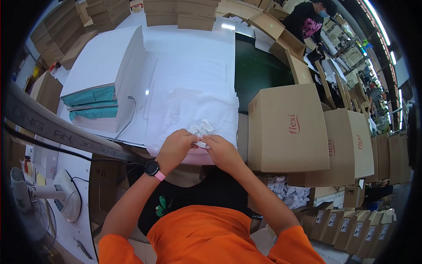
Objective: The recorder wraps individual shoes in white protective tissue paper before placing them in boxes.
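A crumpled piece of white tissue paper [202, 128] is between my hands at the near edge of the table. My left hand [177, 147], with a watch and pink strap on its wrist, pinches the paper from the left. From the right, my right hand [220, 151] closes its fingers on the same piece. Under and beyond them lies a stack of thin white tissue sheets [193, 99], its edges uneven. The fingertips partly hide the lower part of the crumpled paper.
A tall stack of white sheets [105, 57] with teal wrapping stands at the left. Large cardboard boxes [285, 127] stand at the right, beside a green conveyor belt [259, 66]. Crumpled paper [288, 192] fills a space below them. A fan [44, 207] is lower left; a person [310, 22] works far right.
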A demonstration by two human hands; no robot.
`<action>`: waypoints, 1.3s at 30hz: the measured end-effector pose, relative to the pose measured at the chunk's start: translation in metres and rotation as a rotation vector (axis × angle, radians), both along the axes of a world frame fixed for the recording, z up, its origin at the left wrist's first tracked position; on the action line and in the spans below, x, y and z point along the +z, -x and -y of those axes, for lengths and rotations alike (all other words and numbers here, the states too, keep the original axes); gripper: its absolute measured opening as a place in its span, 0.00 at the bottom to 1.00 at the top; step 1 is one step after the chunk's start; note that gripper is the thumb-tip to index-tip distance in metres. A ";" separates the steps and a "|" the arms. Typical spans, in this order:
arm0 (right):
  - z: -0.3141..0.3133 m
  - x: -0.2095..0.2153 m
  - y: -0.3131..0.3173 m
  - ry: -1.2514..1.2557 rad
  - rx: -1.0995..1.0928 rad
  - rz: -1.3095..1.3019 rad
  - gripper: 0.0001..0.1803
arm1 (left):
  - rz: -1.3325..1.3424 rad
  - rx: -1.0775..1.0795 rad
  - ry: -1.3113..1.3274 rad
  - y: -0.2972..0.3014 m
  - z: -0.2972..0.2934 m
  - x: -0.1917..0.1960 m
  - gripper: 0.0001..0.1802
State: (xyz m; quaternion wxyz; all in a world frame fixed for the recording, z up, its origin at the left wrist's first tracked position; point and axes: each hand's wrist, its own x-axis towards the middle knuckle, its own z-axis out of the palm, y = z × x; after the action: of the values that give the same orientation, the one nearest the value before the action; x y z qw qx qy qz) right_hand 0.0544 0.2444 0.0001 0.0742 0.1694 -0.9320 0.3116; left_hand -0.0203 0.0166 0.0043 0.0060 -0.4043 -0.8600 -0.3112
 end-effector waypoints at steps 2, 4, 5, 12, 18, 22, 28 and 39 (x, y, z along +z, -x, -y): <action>0.000 0.008 0.007 0.016 -0.014 0.180 0.23 | 0.066 0.008 0.045 0.007 -0.005 0.002 0.12; 0.003 0.022 0.010 -0.026 0.003 0.166 0.24 | 0.100 0.024 0.065 0.015 -0.010 0.004 0.11; 0.004 0.028 0.011 -0.068 0.020 0.153 0.26 | 0.134 0.041 0.085 0.019 -0.012 0.005 0.10; 0.006 0.029 0.049 -0.068 -0.164 0.432 0.20 | 0.202 -0.030 0.078 0.044 -0.012 0.003 0.14; -0.027 -0.010 0.084 -0.148 -0.158 0.352 0.27 | -0.332 0.087 0.082 -0.019 -0.024 0.025 0.33; -0.021 0.006 0.099 -0.130 -0.158 0.602 0.27 | -0.321 0.143 0.154 -0.047 -0.010 0.008 0.36; -0.026 0.003 0.077 -0.030 -0.178 0.493 0.31 | -0.400 0.123 0.139 -0.036 -0.016 -0.011 0.36; 0.007 0.001 -0.003 -0.235 -0.060 -0.373 0.37 | -0.343 0.100 0.072 -0.019 -0.021 -0.009 0.28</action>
State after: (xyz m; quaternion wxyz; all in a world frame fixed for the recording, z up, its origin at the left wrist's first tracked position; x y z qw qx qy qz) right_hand 0.0579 0.2375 0.0010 0.2344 0.2038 -0.9367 0.1616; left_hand -0.0011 0.0374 -0.0047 0.1538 -0.4082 -0.8759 -0.2061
